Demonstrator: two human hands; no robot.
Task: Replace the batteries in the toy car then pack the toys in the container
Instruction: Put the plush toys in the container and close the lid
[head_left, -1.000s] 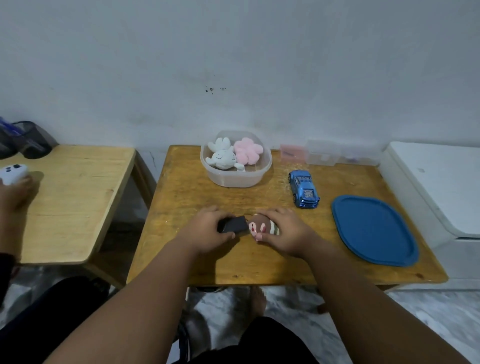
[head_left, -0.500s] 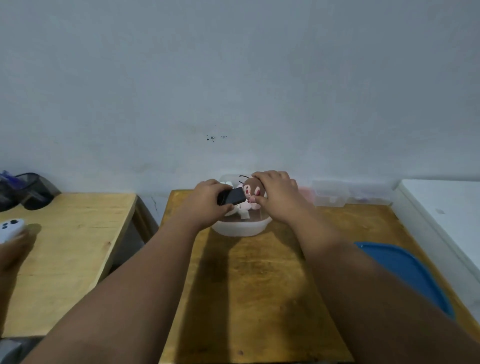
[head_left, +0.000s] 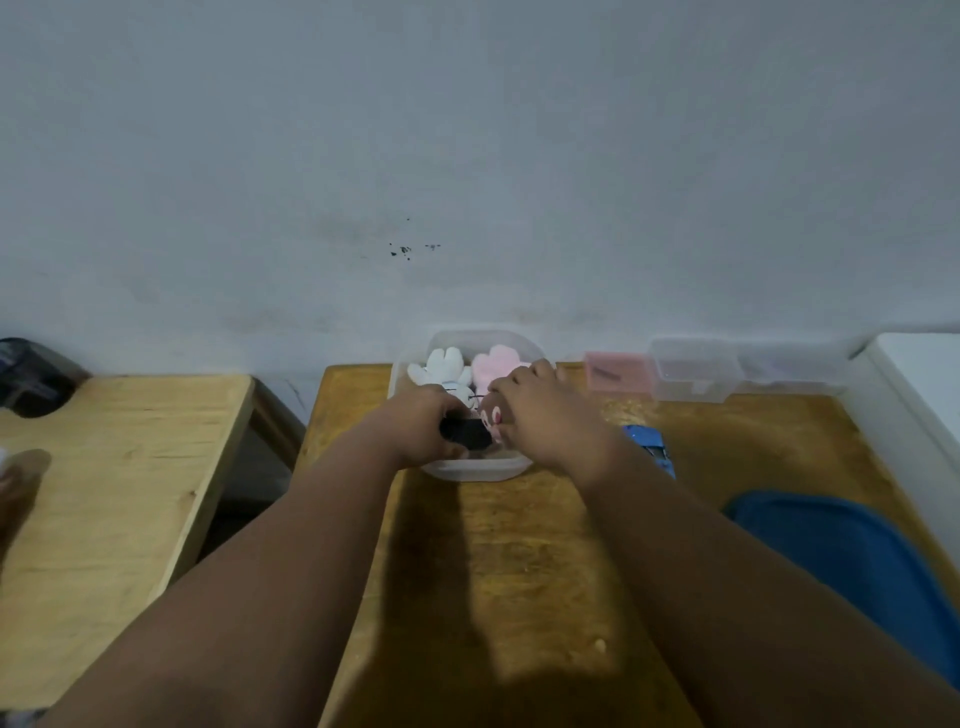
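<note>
A clear plastic container (head_left: 475, 470) stands at the far middle of the wooden table (head_left: 498, 571), holding a white plush toy (head_left: 441, 366) and a pink plush toy (head_left: 498, 361). My left hand (head_left: 415, 431) grips a small black toy (head_left: 466, 434) over the container's near side. My right hand (head_left: 545, 415) holds a brown plush toy (head_left: 491, 415) with pink marks, down inside the container. The blue toy car (head_left: 652, 449) sits on the table just right of my right wrist, partly hidden. The blue lid (head_left: 852, 566) lies at the right.
A pink box (head_left: 618, 371) and clear boxes (head_left: 696, 369) line the wall at the back right. A white cabinet (head_left: 919, 384) stands at the right edge. A second wooden table (head_left: 114, 493) is on the left with a dark basket (head_left: 31, 376).
Both hands carried the black toy and brown plush from the table's front to the container and have now lowered them into it. The camera tilted upward.
</note>
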